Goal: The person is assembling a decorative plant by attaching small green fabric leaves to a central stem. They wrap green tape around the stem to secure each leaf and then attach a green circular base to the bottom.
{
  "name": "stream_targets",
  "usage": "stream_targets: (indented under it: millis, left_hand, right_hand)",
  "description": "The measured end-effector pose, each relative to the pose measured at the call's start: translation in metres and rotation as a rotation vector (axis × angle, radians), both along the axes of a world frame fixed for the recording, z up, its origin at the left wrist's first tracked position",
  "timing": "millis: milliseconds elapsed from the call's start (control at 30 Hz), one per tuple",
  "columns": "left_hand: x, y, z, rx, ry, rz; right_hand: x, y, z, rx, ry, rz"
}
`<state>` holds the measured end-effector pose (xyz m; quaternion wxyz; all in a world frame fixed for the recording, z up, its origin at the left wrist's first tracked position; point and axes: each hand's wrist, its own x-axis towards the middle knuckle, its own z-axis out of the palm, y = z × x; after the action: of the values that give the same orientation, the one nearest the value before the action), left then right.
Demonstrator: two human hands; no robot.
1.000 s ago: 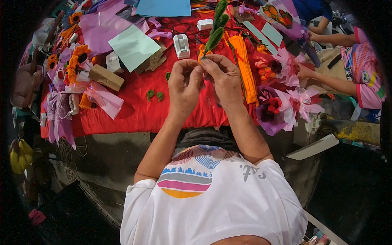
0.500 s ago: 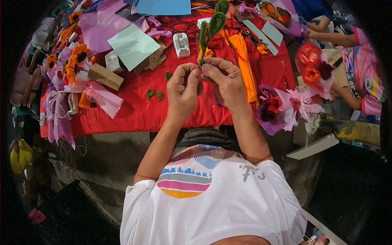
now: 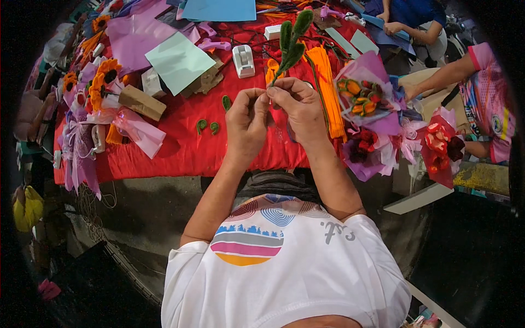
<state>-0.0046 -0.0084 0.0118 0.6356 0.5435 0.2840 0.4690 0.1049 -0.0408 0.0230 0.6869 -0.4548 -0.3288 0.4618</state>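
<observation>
Green stem (image 3: pixel 291 41) up over the red cloth (image 3: pixel 180 145), leaves fuzzy, base pinched between both hands. Left hand (image 3: pixel 247 121) and right hand (image 3: pixel 298 106) meet fingertip to fingertip, each nipping the stem. Orange bundle (image 3: pixel 328 87) just beside the right hand; green curls (image 3: pixel 208 126) near the left; bouquet (image 3: pixel 365 95) further right.

A plain brown cardboard box (image 3: pixel 141 102), long and rectangular, lies tilted in the left part of the frame on the red-covered surface (image 3: pixel 180 147), just beside orange paper flowers. Above it, toward the upper left, a smaller white box (image 3: pixel 151 82) sits partly under a pale green paper sheet. Another small white box (image 3: pixel 272 31) rests near the top centre. A flat piece of torn brown cardboard (image 3: pixel 210 79) lies upper centre-left. No signs or screens show.
</observation>
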Motion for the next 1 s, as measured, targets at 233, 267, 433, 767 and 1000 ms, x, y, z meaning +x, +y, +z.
stream_targets:
  millis: [233, 267, 433, 767, 1000]
  left_hand:
    - [0.004, 0.000, -0.010, 0.199, 0.049, 0.127]
    - [0.002, -0.001, -0.007, 0.097, 0.022, 0.089]
    - [-0.002, -0.002, -0.008, -0.044, -0.049, 0.022]
    - [-0.011, -0.016, -0.013, -0.216, -0.119, -0.202]
    - [-0.013, -0.024, -0.029, -0.213, -0.060, -0.231]
  right_hand:
    - [-0.006, 0.002, 0.000, -0.039, -0.060, -0.107]
    - [-0.005, 0.002, 0.000, -0.049, -0.062, -0.092]
    - [-0.001, -0.002, 0.002, -0.033, 0.015, -0.012]
    - [0.015, -0.019, -0.011, -0.095, -0.080, 0.108]
    - [0.012, -0.031, -0.028, -0.149, -0.033, 0.133]
